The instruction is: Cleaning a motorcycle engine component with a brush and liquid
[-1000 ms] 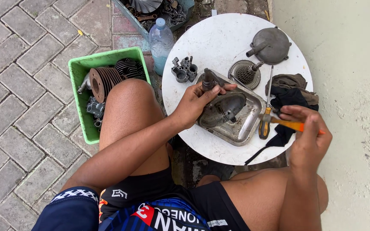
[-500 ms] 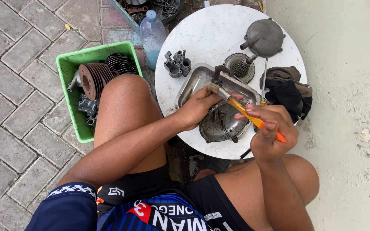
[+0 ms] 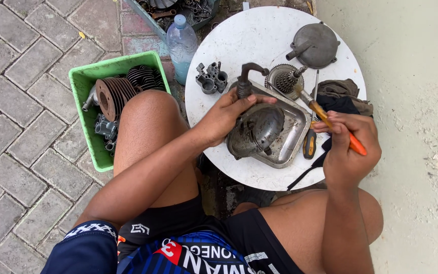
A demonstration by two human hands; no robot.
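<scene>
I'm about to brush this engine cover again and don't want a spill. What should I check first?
1. Left hand grips the engine cover: ok.
2. Cover sits over the metal tray: ok.
3. Right hand holds the orange-handled brush: ok.
4. Bristles wet: cannot tell.
5. Tray fully on the round table: ok, though near its front edge.
6. Water bottle clear of the elbow: ok, it stands off the table.
</scene>
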